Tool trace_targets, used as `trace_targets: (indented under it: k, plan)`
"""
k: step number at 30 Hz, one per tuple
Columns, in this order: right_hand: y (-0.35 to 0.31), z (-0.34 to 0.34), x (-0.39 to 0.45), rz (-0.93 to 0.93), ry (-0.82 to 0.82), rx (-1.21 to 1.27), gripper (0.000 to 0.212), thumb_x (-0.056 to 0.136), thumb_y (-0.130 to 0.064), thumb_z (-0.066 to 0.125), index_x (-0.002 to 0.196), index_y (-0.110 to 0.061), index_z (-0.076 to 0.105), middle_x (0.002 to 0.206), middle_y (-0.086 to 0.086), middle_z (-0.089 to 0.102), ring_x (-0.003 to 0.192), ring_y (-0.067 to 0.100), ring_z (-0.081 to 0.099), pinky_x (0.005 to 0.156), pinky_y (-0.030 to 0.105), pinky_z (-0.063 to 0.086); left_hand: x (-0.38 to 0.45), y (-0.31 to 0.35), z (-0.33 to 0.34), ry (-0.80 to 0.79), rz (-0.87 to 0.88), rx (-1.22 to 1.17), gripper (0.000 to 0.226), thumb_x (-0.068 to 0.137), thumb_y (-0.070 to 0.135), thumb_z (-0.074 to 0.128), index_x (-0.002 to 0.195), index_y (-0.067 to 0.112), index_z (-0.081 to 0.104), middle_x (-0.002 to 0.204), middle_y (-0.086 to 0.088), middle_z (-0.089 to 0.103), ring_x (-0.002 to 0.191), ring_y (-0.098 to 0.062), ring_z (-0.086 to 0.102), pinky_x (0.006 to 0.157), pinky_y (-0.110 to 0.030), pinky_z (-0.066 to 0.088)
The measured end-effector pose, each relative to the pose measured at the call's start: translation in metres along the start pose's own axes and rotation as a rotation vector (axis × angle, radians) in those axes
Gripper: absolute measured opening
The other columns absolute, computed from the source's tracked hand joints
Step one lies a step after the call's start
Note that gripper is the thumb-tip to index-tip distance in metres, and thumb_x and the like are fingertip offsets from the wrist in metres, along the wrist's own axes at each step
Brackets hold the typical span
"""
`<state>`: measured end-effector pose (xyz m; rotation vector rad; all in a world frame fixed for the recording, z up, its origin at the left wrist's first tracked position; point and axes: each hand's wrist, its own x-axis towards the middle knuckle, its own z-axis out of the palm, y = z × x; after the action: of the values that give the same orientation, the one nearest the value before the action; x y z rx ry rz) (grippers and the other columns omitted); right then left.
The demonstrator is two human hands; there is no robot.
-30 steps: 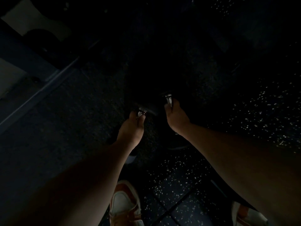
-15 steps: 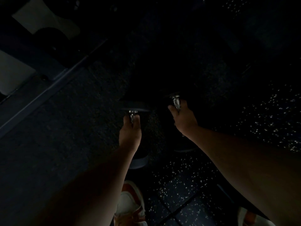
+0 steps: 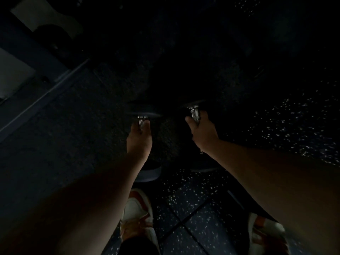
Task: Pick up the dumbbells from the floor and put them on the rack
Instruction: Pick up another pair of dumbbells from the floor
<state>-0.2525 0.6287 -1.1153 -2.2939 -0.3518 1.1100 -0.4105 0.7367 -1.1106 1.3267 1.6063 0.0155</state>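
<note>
The scene is very dark. My left hand point(image 3: 139, 142) is closed around the shiny metal handle of a black dumbbell point(image 3: 144, 112); its far head shows above my fingers and its near head pokes out below my wrist. My right hand point(image 3: 202, 131) grips the chrome handle of a second black dumbbell point(image 3: 194, 107), whose far head is just visible above my knuckles. Both dumbbells point away from me, side by side. I cannot tell whether they rest on the floor or hang above it.
Dark speckled rubber floor tiles point(image 3: 193, 203) lie underfoot. My two white and orange shoes point(image 3: 137, 214) stand at the bottom. A dark frame with a diagonal rail point(image 3: 46, 96) and pale panels runs along the upper left.
Both hands have stayed closed on the handles. The two dumbbells have turned to point straighter away from me, and the left one has shifted a little left.
</note>
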Motion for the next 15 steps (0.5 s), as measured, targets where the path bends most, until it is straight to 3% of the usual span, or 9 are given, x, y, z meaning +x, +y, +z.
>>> trace_targets:
  k: [3,6,10,13,15]
  plan:
    - [-0.012,-0.03,-0.032,0.043,0.024,0.079,0.045,0.096,-0.041,0.057,0.13,-0.015,0.044,0.09,0.012,0.06,0.077,0.028,0.061,0.066,0.04,0.054,-0.038,0.027,-0.004,0.011,-0.003,-0.052,0.05,0.088,0.064,0.041,0.113,0.024,0.057,0.103,-0.018,0.068,0.09,-0.039,0.067,0.081,-0.054,0.056]
    - [-0.028,-0.067,-0.071,0.068,0.061,0.125,0.044,0.094,-0.045,0.057,0.126,-0.017,0.045,0.087,0.009,0.06,0.075,0.027,0.061,0.062,0.033,0.049,-0.085,0.064,-0.011,0.017,0.012,-0.09,0.047,0.091,0.06,0.041,0.116,0.024,0.058,0.103,-0.012,0.068,0.088,-0.029,0.065,0.073,-0.042,0.052]
    - [-0.06,-0.135,-0.131,0.072,0.1,0.137,0.039,0.094,-0.044,0.058,0.124,-0.021,0.047,0.089,0.001,0.061,0.075,0.021,0.062,0.06,0.026,0.045,-0.164,0.131,-0.024,0.006,0.03,-0.123,0.048,0.091,0.058,0.041,0.123,0.026,0.057,0.108,-0.019,0.067,0.098,-0.041,0.064,0.077,-0.051,0.053]
    - [-0.094,-0.199,-0.186,0.102,0.123,0.243,0.039,0.093,-0.046,0.059,0.122,-0.024,0.047,0.097,0.009,0.067,0.082,0.03,0.067,0.066,0.039,0.055,-0.235,0.192,-0.042,-0.004,0.06,-0.109,0.044,0.093,0.056,0.044,0.122,0.024,0.055,0.108,-0.022,0.066,0.097,-0.045,0.063,0.075,-0.053,0.053]
    - [-0.121,-0.247,-0.229,0.109,0.104,0.318,0.037,0.093,-0.043,0.058,0.122,-0.023,0.046,0.1,0.013,0.068,0.08,0.035,0.066,0.071,0.051,0.059,-0.286,0.236,-0.056,0.004,0.108,-0.088,0.046,0.095,0.053,0.045,0.123,0.019,0.056,0.11,-0.017,0.066,0.098,-0.041,0.063,0.071,-0.045,0.049]
